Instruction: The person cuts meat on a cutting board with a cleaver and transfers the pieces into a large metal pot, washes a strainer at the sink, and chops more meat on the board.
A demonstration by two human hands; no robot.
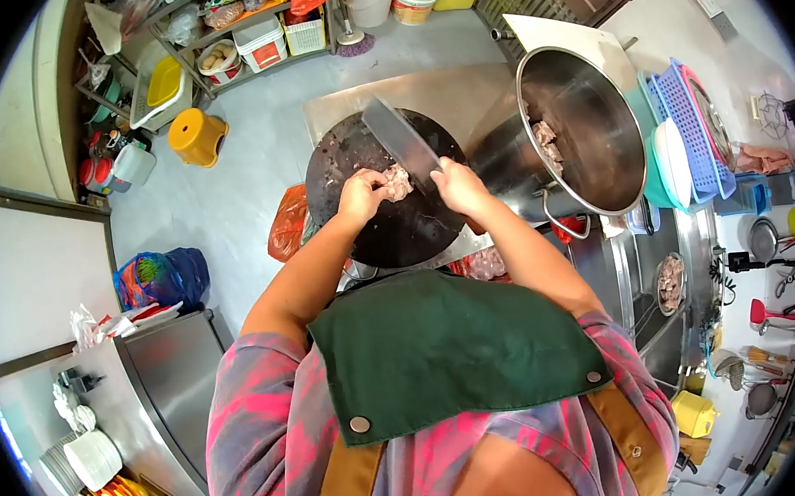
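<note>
A round dark chopping board (388, 239) lies on a steel table in front of me. On it my left hand (363, 195) pinches a pale pink piece of meat (398, 182) by its left side. My right hand (458, 187) is closed round the handle of a broad cleaver (399, 135), mostly hidden by the fingers. The blade stands tilted over the board, just right of the meat, its far end pointing up and left. Whether the edge touches the meat, I cannot tell. To the right, a tall steel pot (583, 134) has pieces of meat (547, 145) inside.
An orange-red plastic bag (288, 222) hangs by the board's left edge. Stacked plastic baskets (684, 127) stand right of the pot. A bowl of meat (670, 284) sits farther right. On the floor at the left is a yellow stool (196, 138); shelves (254, 37) stand behind.
</note>
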